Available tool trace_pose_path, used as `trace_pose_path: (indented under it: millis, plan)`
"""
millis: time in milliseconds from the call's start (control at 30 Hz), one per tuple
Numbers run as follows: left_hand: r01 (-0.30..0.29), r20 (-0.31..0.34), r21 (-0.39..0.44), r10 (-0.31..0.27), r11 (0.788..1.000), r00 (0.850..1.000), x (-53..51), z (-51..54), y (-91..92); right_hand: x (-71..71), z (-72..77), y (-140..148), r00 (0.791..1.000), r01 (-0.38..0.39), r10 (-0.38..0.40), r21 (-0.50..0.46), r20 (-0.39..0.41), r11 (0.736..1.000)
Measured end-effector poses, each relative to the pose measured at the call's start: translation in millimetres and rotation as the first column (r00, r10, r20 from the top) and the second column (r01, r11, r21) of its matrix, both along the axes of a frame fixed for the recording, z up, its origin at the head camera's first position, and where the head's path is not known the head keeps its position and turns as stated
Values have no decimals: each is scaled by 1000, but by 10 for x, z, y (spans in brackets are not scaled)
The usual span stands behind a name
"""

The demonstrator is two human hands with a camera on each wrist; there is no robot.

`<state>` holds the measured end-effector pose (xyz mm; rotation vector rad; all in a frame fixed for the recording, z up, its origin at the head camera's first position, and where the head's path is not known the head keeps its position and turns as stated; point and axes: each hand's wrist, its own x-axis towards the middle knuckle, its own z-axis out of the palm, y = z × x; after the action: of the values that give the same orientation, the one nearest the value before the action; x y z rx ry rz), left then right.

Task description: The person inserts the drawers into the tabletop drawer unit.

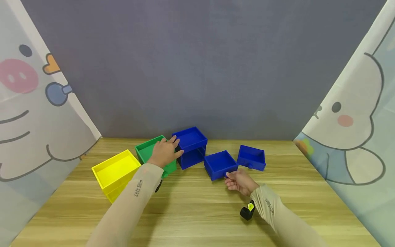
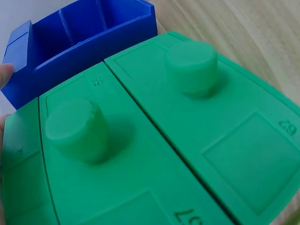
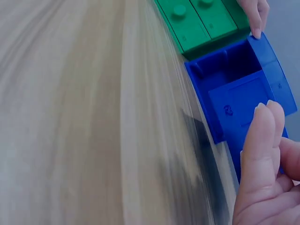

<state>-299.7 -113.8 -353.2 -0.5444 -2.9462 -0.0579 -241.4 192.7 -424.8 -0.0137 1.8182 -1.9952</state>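
Note:
A blue cabinet frame point(image 1: 191, 144) with an empty lower bay stands at the back; the left hand point(image 1: 164, 151) reaches over the green cabinet point(image 1: 149, 151), its fingers at the frame's left edge. In the right wrist view a left fingertip touches the blue frame point(image 3: 276, 75). The right hand point(image 1: 241, 181) pinches the front of a blue drawer point(image 1: 219, 163), near its knob, just right of the frame. Part of that drawer point(image 3: 239, 105) is hidden by the right hand point(image 3: 267, 164). A second blue drawer point(image 1: 251, 157) lies to the right.
A yellow cabinet point(image 1: 115, 168) stands at the left of the wooden table point(image 1: 191, 212). The green cabinet shows two closed drawers with round knobs point(image 2: 77, 129) in the left wrist view. A grey partition point(image 1: 197, 68) rises behind everything.

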Motion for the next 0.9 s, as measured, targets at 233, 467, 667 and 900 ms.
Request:
trace_pose_path:
  millis: [233, 467, 667, 900]
  plan:
    - [-12, -11, -5, 12, 1000, 1000, -10, -10, 8, -23, -28, -202, 1000, 4, -4, 8, -17, 1000]
    - [-15, -16, -15, 15, 1000, 1000, -22, -26, 32, -33, -50, -364, 999, 26, -26, 1, -28, 1000]
    - [-4, -28, -7, 3, 1000, 1000, -19, -17, 19, -18, -38, -429, 1000, 7, -6, 5, -24, 1000]
    - [5, -32, -23, -5, 1000, 999, 3, -11, 10, -24, -80, -452, 994, -64, 62, -19, -88, 998]
